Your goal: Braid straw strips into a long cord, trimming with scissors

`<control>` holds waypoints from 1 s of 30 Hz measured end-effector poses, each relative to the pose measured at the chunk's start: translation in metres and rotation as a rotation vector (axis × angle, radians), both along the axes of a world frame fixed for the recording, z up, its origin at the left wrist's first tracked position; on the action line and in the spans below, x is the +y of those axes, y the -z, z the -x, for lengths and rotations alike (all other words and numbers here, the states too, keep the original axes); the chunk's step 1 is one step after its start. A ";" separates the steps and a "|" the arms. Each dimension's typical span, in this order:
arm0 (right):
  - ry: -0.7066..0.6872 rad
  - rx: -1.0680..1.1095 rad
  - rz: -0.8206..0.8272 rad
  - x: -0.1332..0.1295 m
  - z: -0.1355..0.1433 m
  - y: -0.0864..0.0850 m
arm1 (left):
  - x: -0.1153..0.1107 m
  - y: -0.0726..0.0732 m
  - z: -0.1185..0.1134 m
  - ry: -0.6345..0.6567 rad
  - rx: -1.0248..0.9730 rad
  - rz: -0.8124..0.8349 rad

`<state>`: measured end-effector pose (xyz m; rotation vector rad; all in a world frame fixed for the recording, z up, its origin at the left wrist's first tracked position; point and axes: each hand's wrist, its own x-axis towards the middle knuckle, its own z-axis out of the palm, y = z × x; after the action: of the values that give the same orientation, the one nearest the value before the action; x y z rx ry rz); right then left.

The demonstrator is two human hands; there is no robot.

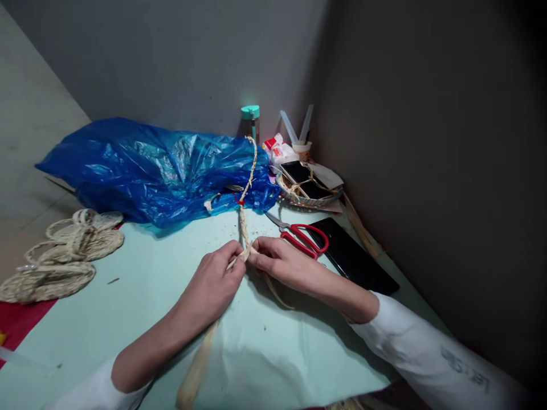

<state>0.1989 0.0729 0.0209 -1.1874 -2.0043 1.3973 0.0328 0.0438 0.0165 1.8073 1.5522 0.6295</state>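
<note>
A pale braided straw cord (244, 222) runs from the blue bag down to my hands, with a bit of red tie round it partway along. My left hand (217, 273) pinches loose straw strands at the braid's lower end. Right beside it, my right hand (277, 259) is closed on other strands of the same braid. One wide strand (200, 359) hangs below my left hand toward the front edge, and a thin one (277, 293) trails under my right hand. The fingertips nearly meet, hiding the exact crossing of the strands.
Red-handled scissors (305, 239) and a black tablet-like slab (354, 259) lie at the right. Behind are a blue plastic bag (162, 165), a teal-lidded jar (250, 117), a cup (301, 149) and a basket (325, 199) holding a phone. Woven straw sandals (81, 245) lie left.
</note>
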 end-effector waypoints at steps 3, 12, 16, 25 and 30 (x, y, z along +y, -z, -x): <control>0.026 0.027 -0.021 0.002 0.001 0.004 | -0.002 -0.002 -0.001 0.014 0.072 -0.045; 0.083 -0.006 -0.032 0.003 0.003 0.016 | -0.008 -0.005 -0.001 0.025 0.235 -0.050; 0.032 0.017 0.028 0.002 0.003 0.011 | -0.015 -0.006 0.002 0.032 0.340 -0.045; 0.065 0.144 0.024 -0.006 0.010 0.017 | -0.029 -0.008 -0.007 0.042 0.767 -0.163; 0.077 0.325 0.109 -0.007 0.013 0.020 | -0.038 -0.007 -0.014 0.037 0.831 -0.256</control>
<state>0.1861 0.0654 0.0011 -0.9943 -1.6617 1.5645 0.0466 0.0063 0.0238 2.4688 2.0053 0.0247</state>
